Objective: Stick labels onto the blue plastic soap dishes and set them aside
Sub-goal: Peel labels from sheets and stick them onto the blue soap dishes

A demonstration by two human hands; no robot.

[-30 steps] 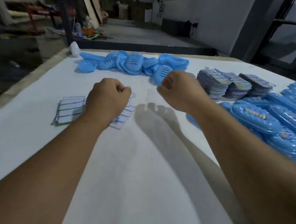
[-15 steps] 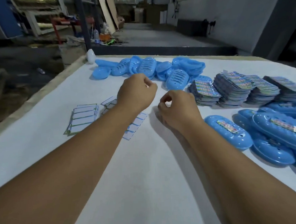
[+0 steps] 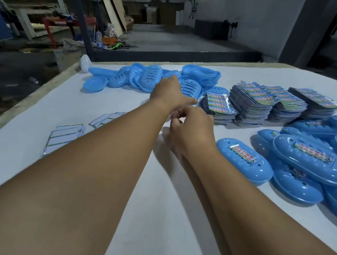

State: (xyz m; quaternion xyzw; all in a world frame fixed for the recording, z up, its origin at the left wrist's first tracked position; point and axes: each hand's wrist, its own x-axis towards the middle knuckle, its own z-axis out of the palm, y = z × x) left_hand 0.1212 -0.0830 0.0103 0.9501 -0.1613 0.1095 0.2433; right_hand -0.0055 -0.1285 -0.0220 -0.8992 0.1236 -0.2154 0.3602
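A heap of unlabelled blue soap dishes [image 3: 151, 77] lies at the back of the white table [image 3: 159, 225]. My left hand [image 3: 169, 94] stretches out to it, fingers spread, fingertips at a slotted dish [image 3: 191, 87]; I cannot tell if they touch. My right hand [image 3: 191, 130] hovers near the table's middle with its fingers curled and pinched together; no label shows in them. Stacks of colourful label sheets [image 3: 256, 99] stand to the right of both hands. Labelled dishes [image 3: 241, 158] are piled at the right edge.
Used white backing sheets [image 3: 66, 132] lie on the left side of the table. A white object [image 3: 85, 63] sits at the far left corner. Beyond the table are a dark floor, a metal post and workshop clutter.
My left hand has moved forward and right from the backing sheets to the dish heap and spread its fingers. My right hand has shifted slightly, staying curled.
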